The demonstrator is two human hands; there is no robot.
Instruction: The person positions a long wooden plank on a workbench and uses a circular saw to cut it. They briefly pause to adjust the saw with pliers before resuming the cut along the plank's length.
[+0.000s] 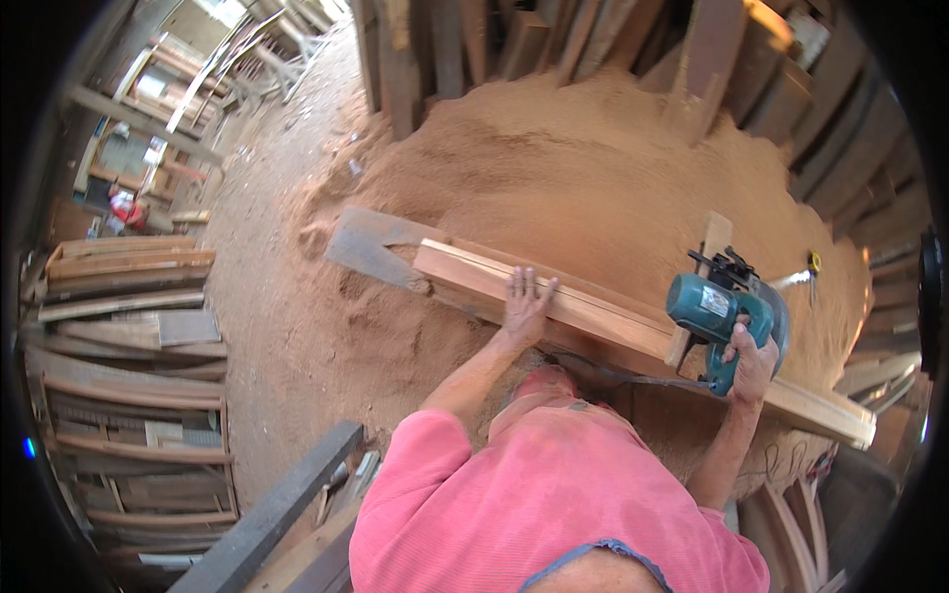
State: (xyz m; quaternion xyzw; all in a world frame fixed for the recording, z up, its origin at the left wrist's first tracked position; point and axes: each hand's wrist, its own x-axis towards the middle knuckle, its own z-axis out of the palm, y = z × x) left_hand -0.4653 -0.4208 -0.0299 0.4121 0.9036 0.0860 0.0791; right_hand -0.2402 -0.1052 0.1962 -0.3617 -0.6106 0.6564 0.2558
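My left hand [526, 308] rests with fingers apart on a long pale timber [460, 267], which lies over a wider grey board [366, 247] running diagonally. My right hand [748, 361] grips the handle of a teal circular saw [707, 301] at the timber's right part. A short wooden crosspiece [716, 233] lies across the timber, partly hidden under the saw. The saw's blade cannot be made out. A dark cord [643, 380] runs from near the saw toward my feet.
Sawdust [534, 148] covers the ground around the timber. Upright planks [702, 69] line the back and right. A small yellow-and-black tool [814, 265] is beside the saw. Stacked wood [138, 395] and a person in red [127, 206] are at left; a dark beam [267, 514] is at lower left.
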